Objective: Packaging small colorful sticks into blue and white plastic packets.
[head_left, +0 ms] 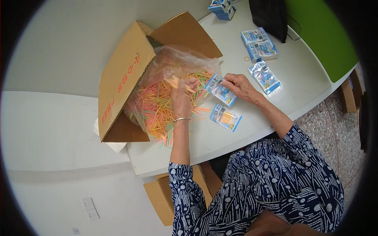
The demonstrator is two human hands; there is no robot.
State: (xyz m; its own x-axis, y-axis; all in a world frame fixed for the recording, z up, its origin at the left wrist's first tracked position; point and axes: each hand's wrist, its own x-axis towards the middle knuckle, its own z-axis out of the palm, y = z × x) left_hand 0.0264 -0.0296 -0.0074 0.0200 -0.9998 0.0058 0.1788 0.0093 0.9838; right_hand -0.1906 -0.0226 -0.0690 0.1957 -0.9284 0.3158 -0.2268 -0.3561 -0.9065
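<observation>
A heap of thin coloured sticks (157, 106), pink, orange, yellow and green, spills from a clear plastic bag (173, 57) in a tipped cardboard box (125, 84). Over the heap, my left hand (182, 101) is closed on a small bunch of pale orange sticks (173, 82). My right hand (239, 87) pinches a blue-and-white plastic packet (223, 91) by its right side, just right of the heap. Below it on the table lies another packet (225, 117), with sticks showing through its clear window.
Stacked blue-and-white packets (260, 44) and a single one (264, 76) lie to the right on the white table (291, 78). More packets (222, 8) stand at the far edge near a black bag (269, 15). A rubber band (247, 59) lies nearby; a green panel (323, 35) borders the right.
</observation>
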